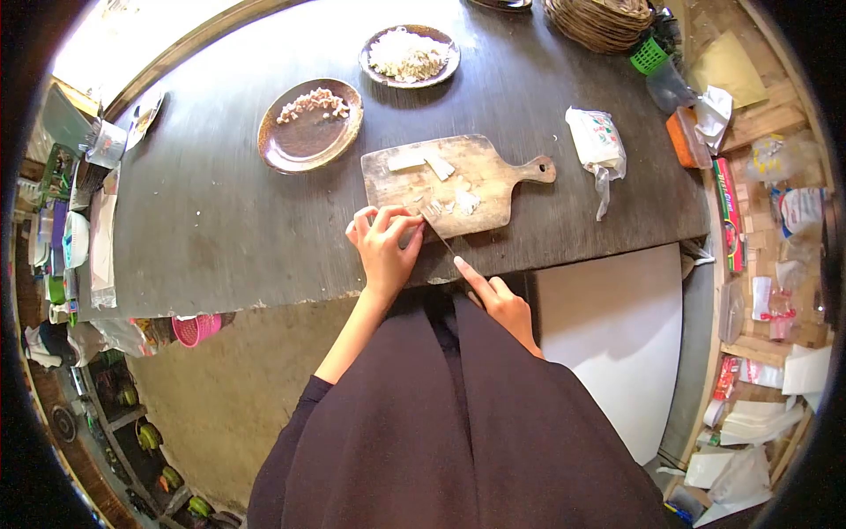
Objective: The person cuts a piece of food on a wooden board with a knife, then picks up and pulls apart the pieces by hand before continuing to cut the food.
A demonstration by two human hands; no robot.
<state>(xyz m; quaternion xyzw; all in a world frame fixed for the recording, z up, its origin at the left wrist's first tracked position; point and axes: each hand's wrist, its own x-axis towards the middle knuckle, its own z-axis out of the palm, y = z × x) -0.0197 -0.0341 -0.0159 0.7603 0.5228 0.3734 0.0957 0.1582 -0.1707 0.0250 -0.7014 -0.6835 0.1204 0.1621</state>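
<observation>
My right hand grips a knife, index finger stretched along its back, the blade angled up to the near edge of a wooden cutting board. Just left of the blade, my left hand has its fingers bent and pressed together on a pale food piece, mostly hidden under the fingertips. Thin cut slices lie beside the knife tip. Farther back on the board rest two pale strips, and white crumbly bits are to the right.
Behind the board stand a brown plate with small pinkish-brown cubes and another plate of pale shredded food. A white plastic packet lies right of the board handle. A woven stack and a green basket occupy the far right corner.
</observation>
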